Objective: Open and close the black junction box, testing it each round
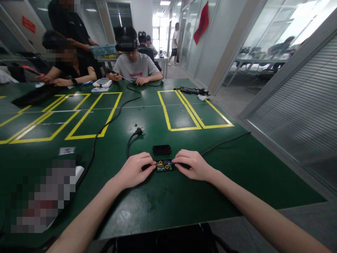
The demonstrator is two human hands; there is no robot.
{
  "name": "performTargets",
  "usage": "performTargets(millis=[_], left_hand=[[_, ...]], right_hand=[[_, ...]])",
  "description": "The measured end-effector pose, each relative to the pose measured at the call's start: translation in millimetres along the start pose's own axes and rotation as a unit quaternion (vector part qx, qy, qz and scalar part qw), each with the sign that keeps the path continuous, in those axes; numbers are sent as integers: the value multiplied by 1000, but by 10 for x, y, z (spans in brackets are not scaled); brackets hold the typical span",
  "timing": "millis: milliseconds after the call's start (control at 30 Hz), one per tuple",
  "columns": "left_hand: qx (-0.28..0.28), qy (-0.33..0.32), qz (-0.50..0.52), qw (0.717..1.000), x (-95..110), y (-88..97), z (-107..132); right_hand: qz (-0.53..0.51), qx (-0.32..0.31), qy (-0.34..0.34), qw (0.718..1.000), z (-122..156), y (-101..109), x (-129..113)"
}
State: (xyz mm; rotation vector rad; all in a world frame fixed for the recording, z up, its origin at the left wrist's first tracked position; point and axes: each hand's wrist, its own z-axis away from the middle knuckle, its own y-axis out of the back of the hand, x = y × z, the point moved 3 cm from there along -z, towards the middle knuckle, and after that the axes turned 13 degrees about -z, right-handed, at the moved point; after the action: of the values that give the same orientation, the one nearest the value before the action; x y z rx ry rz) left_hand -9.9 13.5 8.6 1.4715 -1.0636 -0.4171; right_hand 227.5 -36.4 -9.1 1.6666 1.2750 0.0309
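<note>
Your green desk point(147, 203) fills most of the view, its far half marked with yellow tape rectangles point(184, 129). Across it, a person in a grey T-shirt point(140, 65) works at the far edge. A long black cable point(116, 116) winds down the desk to your left.

Your left hand point(135, 169) and right hand point(193, 164) face each other, thumb and fingers of each pinched narrow at opposite ends of the open power adapter point(164, 169). It lies on the desk straight ahead of you, between your fingertips. Your fingers hide its ends, so you can't tell here whether they grip the shell walls or the cord ends.

One cord leads past your left hand to a two-pin plug point(139, 131), lying loose on the desk; another cord point(223, 143) runs off beyond your right hand.

As for progress, the opening looks done: the black cover point(161, 150) is off, lying just beyond the shell, and the circuit board point(161, 168) is bare, copper coils point(166, 167) showing. The board sits in the shell; cover and shell are not joined.
</note>
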Motion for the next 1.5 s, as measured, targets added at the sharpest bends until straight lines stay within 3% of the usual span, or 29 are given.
performTargets(millis=[333,800,933,1067,1167,1267,1367,1500], left_hand=[[1,12,8,1000,-14,-1,-32],[-3,43,58,997,-46,-67,-23],[22,28,25,999,-33,-63,-49],[59,16,-3,998,-34,-35,-67],[104,29,13,994,-68,-16,-69],[154,115,-1,981,-157,-23,-82],[137,185,-2,973,-238,-91,-123],[96,250,67,961,-307,-167,-164]], right_hand=[[0,-64,5,998,-51,-1,41],[17,-87,27,996,-30,42,100],[41,-97,31,994,-58,55,111],[10,-60,23,998,-88,50,111],[-16,33,-34,999,-107,58,157],[11,114,-165,980,-125,45,277],[-10,111,-244,963,-159,-4,379],[-122,123,-278,945,-185,-31,438]])
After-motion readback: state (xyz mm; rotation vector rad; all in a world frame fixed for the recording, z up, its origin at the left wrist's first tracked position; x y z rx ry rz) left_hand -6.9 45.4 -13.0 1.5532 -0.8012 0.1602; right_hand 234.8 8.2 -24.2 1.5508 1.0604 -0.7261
